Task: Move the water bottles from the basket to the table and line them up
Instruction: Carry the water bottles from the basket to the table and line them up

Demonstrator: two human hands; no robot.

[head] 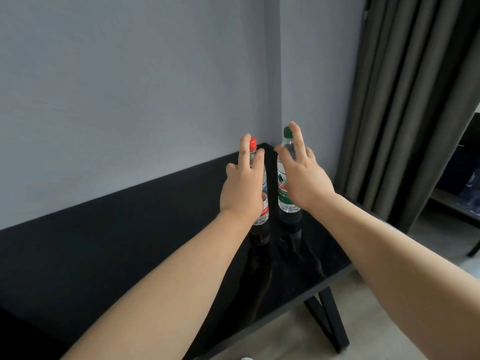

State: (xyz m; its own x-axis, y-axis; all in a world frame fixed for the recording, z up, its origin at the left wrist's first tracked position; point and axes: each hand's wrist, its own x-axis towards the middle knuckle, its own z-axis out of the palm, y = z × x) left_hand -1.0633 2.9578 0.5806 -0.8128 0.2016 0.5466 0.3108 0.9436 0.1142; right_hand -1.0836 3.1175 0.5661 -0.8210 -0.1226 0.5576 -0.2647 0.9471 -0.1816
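Observation:
Two clear water bottles stand upright side by side on the glossy black table (pixel 135 245), near its far right corner. The red-capped bottle (pixel 264 203) is on the left, the green-capped bottle (pixel 283 188) with a green label on the right. My left hand (pixel 244 188) is in front of the red-capped bottle with fingers straight and spread. My right hand (pixel 301 175) is in front of the green-capped bottle, fingers also spread. I cannot tell whether either hand touches its bottle. No basket is in view.
A grey wall runs behind the table and meets a second wall at the corner. Dark grey curtains (pixel 405 100) hang to the right. The table's black leg (pixel 330 318) stands on a pale floor at the lower right.

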